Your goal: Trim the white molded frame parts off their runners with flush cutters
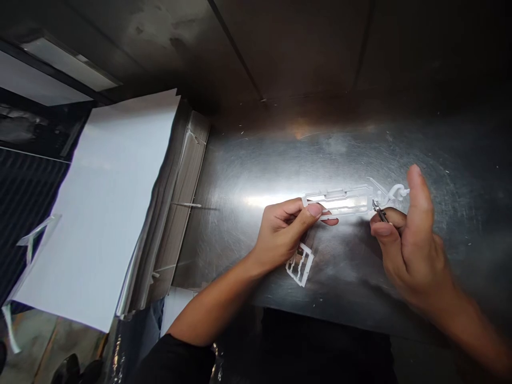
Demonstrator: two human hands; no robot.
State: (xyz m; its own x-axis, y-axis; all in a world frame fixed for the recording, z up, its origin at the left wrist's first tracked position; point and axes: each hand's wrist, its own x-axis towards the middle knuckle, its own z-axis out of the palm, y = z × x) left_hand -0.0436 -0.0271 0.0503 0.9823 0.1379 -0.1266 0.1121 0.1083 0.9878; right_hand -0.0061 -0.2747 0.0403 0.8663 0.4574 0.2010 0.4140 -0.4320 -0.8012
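A white plastic frame (340, 202) with long open slots is held level above the metal table. My left hand (286, 226) pinches its left end between thumb and fingers. My right hand (412, 245) is closed on a small metal clipper (380, 212), with the index finger raised. The clipper's tip is at the frame's right end, where a curled white plastic strip (396, 193) sticks out; whether they are joined I cannot tell. Below my left hand is a second white slotted plastic piece (301, 265), its upper end partly hidden by the wrist.
On the left stands a thick bundle of sheets (116, 186) with a white top sheet, tied with white straps (186, 205). The scratched metal table (240, 160) carries small white scraps and meets a dark metal wall (304, 48) at the back.
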